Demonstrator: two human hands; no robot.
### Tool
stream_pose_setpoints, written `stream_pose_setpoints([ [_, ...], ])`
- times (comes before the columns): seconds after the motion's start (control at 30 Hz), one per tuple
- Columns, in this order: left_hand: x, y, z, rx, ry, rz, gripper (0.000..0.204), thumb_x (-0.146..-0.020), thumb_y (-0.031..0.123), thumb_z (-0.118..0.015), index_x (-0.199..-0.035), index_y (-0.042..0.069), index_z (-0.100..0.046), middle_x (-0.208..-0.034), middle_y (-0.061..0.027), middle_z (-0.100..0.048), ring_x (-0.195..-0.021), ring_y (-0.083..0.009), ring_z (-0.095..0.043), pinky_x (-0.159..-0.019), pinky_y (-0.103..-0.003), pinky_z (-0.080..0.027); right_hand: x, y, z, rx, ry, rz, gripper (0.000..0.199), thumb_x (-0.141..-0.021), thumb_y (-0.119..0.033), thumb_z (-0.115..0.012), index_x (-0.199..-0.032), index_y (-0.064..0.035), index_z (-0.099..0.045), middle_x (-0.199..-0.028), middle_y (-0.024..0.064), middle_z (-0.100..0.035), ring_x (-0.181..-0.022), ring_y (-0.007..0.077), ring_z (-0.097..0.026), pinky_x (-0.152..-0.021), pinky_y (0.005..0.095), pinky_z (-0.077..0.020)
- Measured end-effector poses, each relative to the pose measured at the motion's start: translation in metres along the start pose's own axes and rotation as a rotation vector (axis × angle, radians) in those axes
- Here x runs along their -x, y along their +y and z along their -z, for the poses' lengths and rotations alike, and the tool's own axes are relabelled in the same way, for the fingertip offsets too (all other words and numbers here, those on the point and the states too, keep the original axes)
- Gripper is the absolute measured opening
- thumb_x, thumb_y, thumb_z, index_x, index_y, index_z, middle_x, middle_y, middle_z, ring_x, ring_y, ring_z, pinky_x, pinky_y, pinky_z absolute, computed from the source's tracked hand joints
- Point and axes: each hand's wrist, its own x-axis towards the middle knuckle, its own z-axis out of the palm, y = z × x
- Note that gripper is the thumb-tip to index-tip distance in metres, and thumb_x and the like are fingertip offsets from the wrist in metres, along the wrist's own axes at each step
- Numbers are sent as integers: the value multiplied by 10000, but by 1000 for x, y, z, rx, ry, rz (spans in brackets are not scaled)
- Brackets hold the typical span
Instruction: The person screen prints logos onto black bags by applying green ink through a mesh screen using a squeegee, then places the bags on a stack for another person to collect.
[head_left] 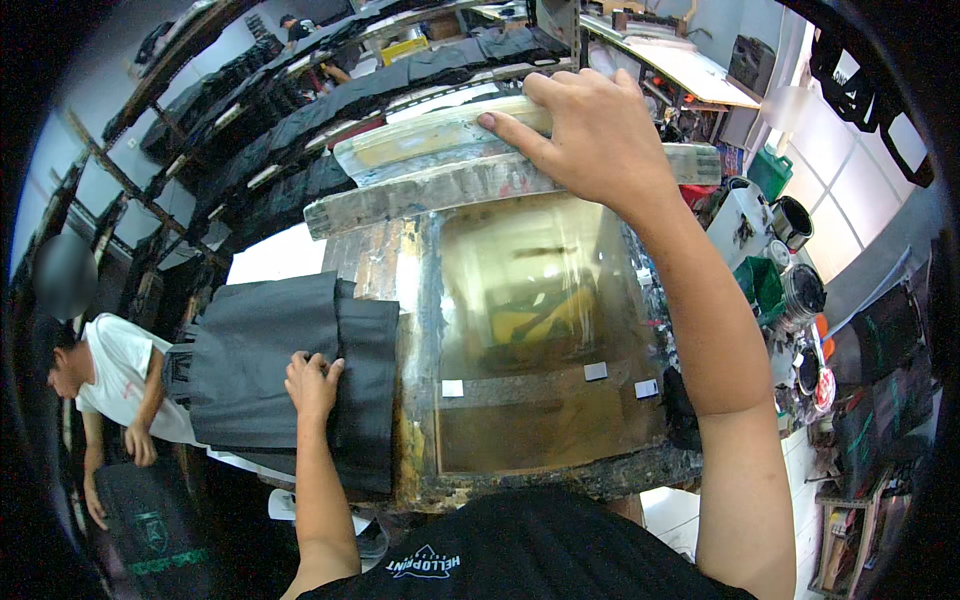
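Co-worker in white shirt bends at far left. Left hand lies flat, fingers loosely curled, on the stacked black garments beside the screen frame; best keep them pinned, clear of the ink. Right hand clamps the squeegee at the frame's far edge; pull looks best kept even, pressure steady.

Under your right hand you are gripping a pale cream wooden squeegee handle smeared with grey and brown, above a wooden screen-printing frame that is showing streaks of yellow, blue-grey and black. The frame's mesh panel is glowing olive-amber, with small white and grey tape squares along a darker band. Your left hand is pressing on a plain charcoal-black folded fabric stack, and your shirt is showing black with a white and teal print.
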Motion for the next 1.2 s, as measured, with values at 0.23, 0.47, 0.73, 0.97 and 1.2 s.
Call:
stream_pose_setpoints([
  [0.23,0,5,9,-33,-57,-15,357,-890,431,-804,-933,83,-742,-1330,-145,-585,-1258,-382,-540,-1029,-544,-441,1,-2,4,9,-16,-4,607,-967,-622,-591,-905,-41,-756,-902,155,-767,-910,338,-731,-877,489,-465],
  [0.47,-5,-8,-2,-17,-57,-19,371,-894,435,-797,-975,78,-738,-1347,-146,-579,-1259,-385,-540,-1016,-552,-449,1,-2,2,13,-2,12,594,-969,-609,-596,-900,-41,-757,-881,152,-766,-877,339,-736,-869,495,-484],
  [0.73,-4,-8,-7,-110,-58,-57,325,-975,382,-708,-1091,78,-713,-1381,-152,-568,-1274,-395,-539,-1010,-561,-467,2,-1,0,18,-3,3,601,-960,-628,-600,-901,-51,-758,-877,155,-762,-883,342,-735,-877,501,-486],
  [0.97,-31,-44,-10,170,134,-283,238,-1012,159,-574,-1117,-48,-628,-1411,-245,-588,-1252,-456,-585,-1062,-523,-475,-1,-1,-1,7,-10,14,610,-972,-640,-579,-931,-59,-759,-896,160,-763,-896,344,-734,-878,507,-484],
  [1.2,-63,26,75,821,-289,-259,388,-1074,225,-584,-1316,-70,-651,-1516,-193,-592,-1310,-266,-597,-1141,-372,-416,-2,5,-9,71,-14,12,649,-978,-679,-540,-947,-69,-762,-900,164,-765,-936,337,-740,-864,513,-494],
])
